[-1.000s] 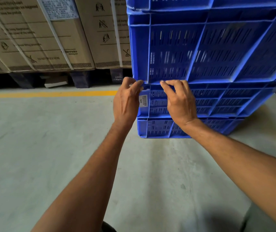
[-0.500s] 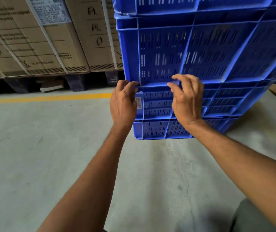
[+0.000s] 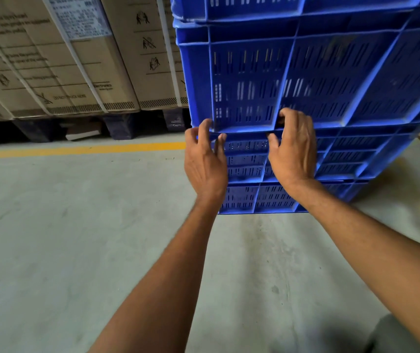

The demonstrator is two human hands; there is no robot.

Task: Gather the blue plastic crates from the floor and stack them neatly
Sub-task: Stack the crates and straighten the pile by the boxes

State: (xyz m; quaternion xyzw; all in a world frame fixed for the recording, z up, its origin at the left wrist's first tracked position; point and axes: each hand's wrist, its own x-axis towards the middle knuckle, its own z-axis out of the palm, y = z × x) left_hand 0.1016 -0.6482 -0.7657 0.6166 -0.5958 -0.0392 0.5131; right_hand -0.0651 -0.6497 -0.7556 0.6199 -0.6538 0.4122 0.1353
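The stack of blue crates (image 3: 293,161) stands on the floor (image 3: 76,225) straight ahead, its long side running rightward. Both hands meet its near-left corner seam — the left hand (image 3: 205,161) loosely spread at the corner, the right hand (image 3: 293,146) hooking a slot in the tall crate (image 3: 318,77).

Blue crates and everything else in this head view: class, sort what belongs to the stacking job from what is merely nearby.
Belongs to the job:
stacked blue crates
left hand
right hand

Merely nearby:
strapped cardboard cartons
dark pallet feet
yellow floor line
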